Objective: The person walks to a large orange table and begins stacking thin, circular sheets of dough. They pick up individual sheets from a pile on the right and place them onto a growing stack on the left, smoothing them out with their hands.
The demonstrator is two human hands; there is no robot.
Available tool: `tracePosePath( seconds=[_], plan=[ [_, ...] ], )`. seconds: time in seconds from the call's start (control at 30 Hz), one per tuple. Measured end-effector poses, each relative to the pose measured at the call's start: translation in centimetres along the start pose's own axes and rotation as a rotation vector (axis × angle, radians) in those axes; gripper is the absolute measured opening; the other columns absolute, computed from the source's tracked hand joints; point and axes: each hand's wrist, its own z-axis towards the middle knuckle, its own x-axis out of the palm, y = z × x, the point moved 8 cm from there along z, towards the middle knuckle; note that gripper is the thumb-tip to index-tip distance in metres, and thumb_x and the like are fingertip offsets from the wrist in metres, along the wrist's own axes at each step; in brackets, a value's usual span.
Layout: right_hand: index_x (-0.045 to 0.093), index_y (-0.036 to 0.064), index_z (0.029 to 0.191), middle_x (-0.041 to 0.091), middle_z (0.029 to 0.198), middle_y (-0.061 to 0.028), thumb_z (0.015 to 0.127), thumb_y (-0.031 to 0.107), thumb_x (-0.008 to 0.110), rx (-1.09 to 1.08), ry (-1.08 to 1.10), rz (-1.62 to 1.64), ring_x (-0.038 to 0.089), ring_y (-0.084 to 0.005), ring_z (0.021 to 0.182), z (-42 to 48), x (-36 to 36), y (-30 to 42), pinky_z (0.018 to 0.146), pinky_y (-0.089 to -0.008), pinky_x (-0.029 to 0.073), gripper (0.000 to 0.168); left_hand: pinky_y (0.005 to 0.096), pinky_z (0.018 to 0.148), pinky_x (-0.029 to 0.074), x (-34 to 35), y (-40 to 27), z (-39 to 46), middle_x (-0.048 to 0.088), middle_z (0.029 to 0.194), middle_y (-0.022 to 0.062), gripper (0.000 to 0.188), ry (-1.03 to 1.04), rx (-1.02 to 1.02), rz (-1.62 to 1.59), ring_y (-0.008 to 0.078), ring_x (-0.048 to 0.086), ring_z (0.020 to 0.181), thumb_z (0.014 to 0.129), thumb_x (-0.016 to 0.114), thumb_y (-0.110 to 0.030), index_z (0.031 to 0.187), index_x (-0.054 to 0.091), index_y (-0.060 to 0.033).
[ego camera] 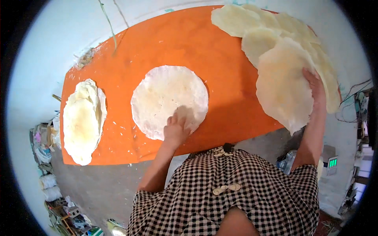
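Observation:
Near the middle of the orange-covered table lies a pale round stack of thin flatbread sheets [165, 91]. The fingertips of my left hand [176, 129] rest on its near edge, slightly apart. At the right, my right hand [313, 81] grips the right side of one thin, translucent flatbread sheet [283, 79]. Part of that hand is behind the sheet, and the sheet's lower tip hangs past the table's front edge. Under and beyond it, several similar sheets [236, 20] overlap along the far right of the table.
A folded pile of flatbread [81, 124] lies at the left end of the orange table covering [177, 44]. Small crumbs are scattered about. White walls border the table. White rolls [48, 181] and clutter stand at lower left; a device with a lit green display [332, 162] is at right.

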Motion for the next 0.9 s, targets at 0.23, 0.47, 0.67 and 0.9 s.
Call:
tracePosePath(
  seconds=[0.23, 0.47, 0.67, 0.9],
  plan=[
    [0.040, 0.002, 0.121, 0.053, 0.108, -0.0064, 0.081, 0.015, 0.052, -0.053, 0.659, -0.125, 0.052, -0.0154, 0.096, -3.4, 19.8, 0.8, 0.080, -0.0288, 0.044, 0.044, 0.0566, 0.092, 0.026, 4.6, 0.6, -4.8, 0.020, 0.136, 0.0203, 0.066, -0.220, -0.094, 0.206, 0.0380, 0.018, 0.125, 0.071, 0.063, -0.032, 0.127, 0.033, -0.0134],
    [0.043, -0.001, 0.116, 0.054, 0.105, -0.0110, 0.078, 0.023, 0.054, -0.165, 0.774, 0.271, 0.053, -0.0224, 0.096, 1.4, 25.7, -1.5, 0.085, -0.0355, 0.042, 0.046, 0.0581, 0.096, 0.014, 5.4, -0.2, -4.6, 0.020, 0.136, 0.0188, 0.058, -0.231, -0.126, 0.137, 0.0393, 0.015, 0.126, 0.077, 0.052, -0.032, 0.129, 0.032, -0.0136],
    [0.038, 0.001, 0.120, 0.052, 0.108, -0.0154, 0.078, 0.015, 0.053, 0.157, 0.452, -0.120, 0.051, -0.0276, 0.101, 2.9, 24.0, -17.7, 0.087, -0.0391, 0.041, 0.047, 0.0557, 0.097, 0.014, 4.4, 0.8, -5.4, 0.021, 0.137, 0.0185, 0.054, -0.269, -0.070, 0.212, 0.0385, 0.015, 0.126, 0.081, 0.041, -0.037, 0.129, 0.034, -0.0129],
    [0.034, 0.005, 0.125, 0.035, 0.128, -0.0181, 0.072, 0.026, 0.062, -0.707, 0.165, -1.463, 0.033, -0.0350, 0.118, 9.2, 5.9, -20.6, 0.095, -0.0453, 0.029, 0.063, 0.0516, 0.097, 0.017, 4.9, 6.2, -8.8, 0.024, 0.136, 0.0183, 0.052, -0.309, -0.257, 0.128, 0.0383, 0.019, 0.124, 0.082, 0.045, -0.033, 0.129, 0.034, -0.0135]
  ],
)
